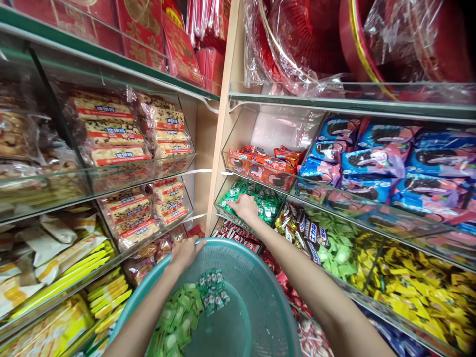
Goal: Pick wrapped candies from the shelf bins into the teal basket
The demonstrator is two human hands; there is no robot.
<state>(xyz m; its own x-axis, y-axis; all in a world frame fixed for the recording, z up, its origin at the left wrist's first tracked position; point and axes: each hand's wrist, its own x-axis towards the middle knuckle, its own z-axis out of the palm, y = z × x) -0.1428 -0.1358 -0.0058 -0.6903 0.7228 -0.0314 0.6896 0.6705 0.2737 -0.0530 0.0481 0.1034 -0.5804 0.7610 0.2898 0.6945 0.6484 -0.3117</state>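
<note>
My left hand point(186, 253) grips the far rim of a teal plastic basin point(273, 277), with its fingers over the edge. Inside the basin, light green candy packets point(178, 317) lie in a pile on the left. Beside them are dark green wrapped candies with round silvery spots point(214, 292). My right hand point(246, 209) reaches over the basin into a shelf compartment of similar green wrapped candies point(269, 196). Its fingers curl down on the candies, closed, with the tips partly hidden.
Glass-fronted shelves hold red snack packs point(260, 166), blue cookie packs point(372, 161), yellow candies point(401, 272) and light green packets point(336, 248). On the left are sesame bars point(113, 131) and yellow snack packs point(67, 277). A wooden upright point(221, 114) separates both sides. Red wrapped goods stand above.
</note>
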